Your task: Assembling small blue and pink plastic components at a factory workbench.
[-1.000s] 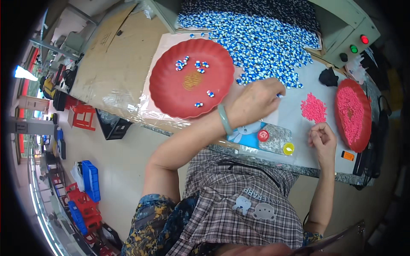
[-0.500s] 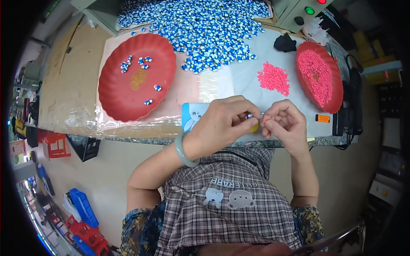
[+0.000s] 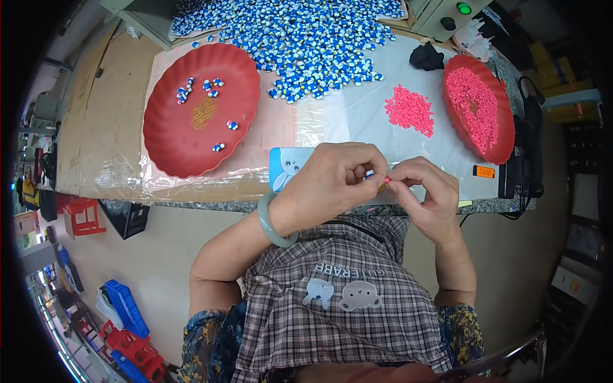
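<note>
My left hand (image 3: 335,182), a pale green bangle on its wrist, has its fingers closed round a small blue and white piece (image 3: 369,173), mostly hidden by them. Its fingertips meet those of my right hand (image 3: 431,195), which pinches a tiny pink piece (image 3: 387,180) against the left one. Just beyond the left hand lies a light blue card (image 3: 278,169) with a cartoon animal. Farther off are a loose patch of pink pieces (image 3: 410,110) and a large heap of blue and white pieces (image 3: 313,54).
On the left sits a scalloped red dish (image 3: 169,137) with a few blue and white pieces. Another red dish (image 3: 505,121) at right holds many pink ones. A black cloth (image 3: 426,57), an orange and black item (image 3: 484,172) and dark cables (image 3: 530,147) lie nearby.
My right hand has moved in toward the left, bringing the pink piece against what the left hand holds. A yellow part seen under the left fingers is now mostly hidden.
</note>
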Demonstrator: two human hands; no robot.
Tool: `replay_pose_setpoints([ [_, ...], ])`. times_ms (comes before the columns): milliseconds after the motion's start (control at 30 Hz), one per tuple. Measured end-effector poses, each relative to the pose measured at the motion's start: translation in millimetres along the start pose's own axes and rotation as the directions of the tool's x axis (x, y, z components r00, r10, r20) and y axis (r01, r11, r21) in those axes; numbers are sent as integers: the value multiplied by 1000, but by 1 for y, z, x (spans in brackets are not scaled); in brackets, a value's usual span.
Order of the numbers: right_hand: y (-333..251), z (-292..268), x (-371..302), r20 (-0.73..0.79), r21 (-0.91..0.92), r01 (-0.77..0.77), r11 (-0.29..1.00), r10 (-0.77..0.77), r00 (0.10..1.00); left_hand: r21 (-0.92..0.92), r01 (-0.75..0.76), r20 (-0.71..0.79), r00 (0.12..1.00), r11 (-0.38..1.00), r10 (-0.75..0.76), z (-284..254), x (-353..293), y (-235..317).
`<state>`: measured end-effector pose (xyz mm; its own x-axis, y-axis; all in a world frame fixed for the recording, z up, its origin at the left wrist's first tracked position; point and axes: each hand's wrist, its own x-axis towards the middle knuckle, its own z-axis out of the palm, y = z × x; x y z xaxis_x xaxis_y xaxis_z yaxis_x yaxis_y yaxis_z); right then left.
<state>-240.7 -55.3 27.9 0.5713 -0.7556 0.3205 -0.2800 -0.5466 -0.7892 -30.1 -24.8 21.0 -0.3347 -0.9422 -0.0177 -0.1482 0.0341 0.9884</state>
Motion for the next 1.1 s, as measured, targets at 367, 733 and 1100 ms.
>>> replay_pose_setpoints([
  [367, 4, 9, 0, -79, -344, 332, 878, -380, 922, -373, 104, 91, 993, 922, -76, 3, 0, -13],
  [733, 12, -8, -7, 56, -120, -94, 988, 101, 993, -504, 86, -48, 991, 860, -127, -17, -10, -10],
  [1100, 16, -3, -10, 150, -238, -37, 971, 75, 986, -470, 60, -94, 989, 881, -117, -15, -22, -14],
])
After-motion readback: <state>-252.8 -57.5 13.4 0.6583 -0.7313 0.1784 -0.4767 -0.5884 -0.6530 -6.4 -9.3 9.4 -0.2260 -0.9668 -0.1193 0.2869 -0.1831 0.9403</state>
